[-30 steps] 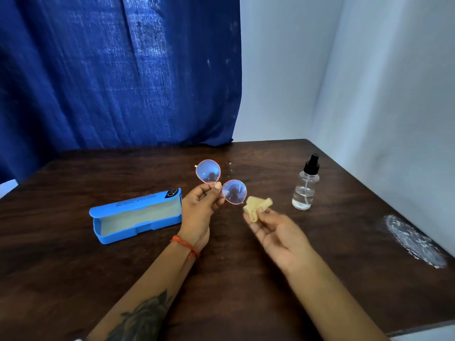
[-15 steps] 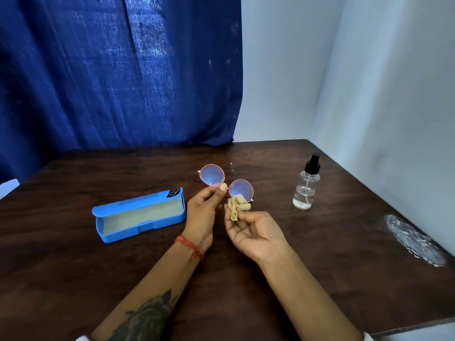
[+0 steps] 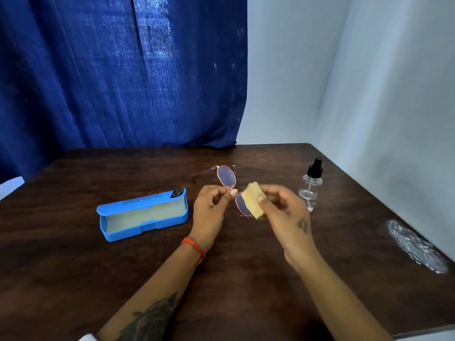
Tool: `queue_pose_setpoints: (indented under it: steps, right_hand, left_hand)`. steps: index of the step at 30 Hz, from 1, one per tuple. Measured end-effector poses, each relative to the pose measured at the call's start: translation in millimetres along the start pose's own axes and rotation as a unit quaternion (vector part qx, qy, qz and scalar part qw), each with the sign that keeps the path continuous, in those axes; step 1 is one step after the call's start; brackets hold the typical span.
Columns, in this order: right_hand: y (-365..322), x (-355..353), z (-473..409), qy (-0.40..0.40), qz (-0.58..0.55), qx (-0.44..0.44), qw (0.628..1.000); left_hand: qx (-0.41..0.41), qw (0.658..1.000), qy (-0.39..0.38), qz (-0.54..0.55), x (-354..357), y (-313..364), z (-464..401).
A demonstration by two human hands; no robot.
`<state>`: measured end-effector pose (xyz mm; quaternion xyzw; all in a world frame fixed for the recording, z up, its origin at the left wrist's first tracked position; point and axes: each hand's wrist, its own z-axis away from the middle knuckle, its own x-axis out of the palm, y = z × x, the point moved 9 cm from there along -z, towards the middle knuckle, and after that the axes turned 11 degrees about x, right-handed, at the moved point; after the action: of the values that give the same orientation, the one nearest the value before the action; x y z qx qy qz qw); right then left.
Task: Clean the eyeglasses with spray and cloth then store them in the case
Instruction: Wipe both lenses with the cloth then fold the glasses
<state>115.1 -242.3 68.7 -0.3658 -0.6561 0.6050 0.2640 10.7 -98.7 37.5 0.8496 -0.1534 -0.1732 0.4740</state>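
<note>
2 lenses are stacked along a near-far axis above the tabletop (image 3: 246, 279): the glasses (image 3: 230, 185) are pinched at the bridge by the left hand (image 3: 211, 207), while the cloth (image 3: 252, 201) is pinched over the nearer lens by the right hand (image 3: 283, 212). The case (image 3: 142, 215) lies open, left.
</note>
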Motion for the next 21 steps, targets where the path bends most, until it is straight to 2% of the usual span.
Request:
queue_pose_setpoints:
  steps: [2, 4, 7, 9, 14, 17, 19, 21]
  right_hand:
    - [-43, 17, 3, 0.015, 0.166, -0.184, 0.969]
    - [-71, 38, 7, 0.026, 0.249, -0.302, 0.92]
    - [-80, 69, 7, 0.002, 0.35, -0.376, 0.858]
    - [-74, 81, 6, -0.028, 0.392, -0.386, 0.835]
    - [-54, 82, 9, -0.055, 0.418, -0.389, 0.819]
    - [-48, 74, 9, -0.055, 0.418, -0.396, 0.816]
    - [-47, 63, 6, -0.051, 0.386, -0.4, 0.83]
    - [-46, 41, -5, -0.021, 0.315, -0.38, 0.869]
  left_hand:
    - [0.027, 0.999, -0.01, -0.02, 0, 5, 1]
    - [0.042, 0.998, -0.023, -0.034, 1, 7, 0]
    - [0.036, 0.998, -0.024, -0.044, 1, 6, 0]
    - [0.032, 0.999, -0.023, -0.031, 0, 4, -1]
    - [-0.019, 0.999, -0.011, 0.035, 0, -7, 0]
    - [-0.004, 0.999, -0.006, 0.032, -2, -6, 0]
    - [0.001, 0.999, -0.016, 0.041, 0, -5, 0]
    - [-0.007, 0.997, -0.013, 0.07, 0, -7, 0]
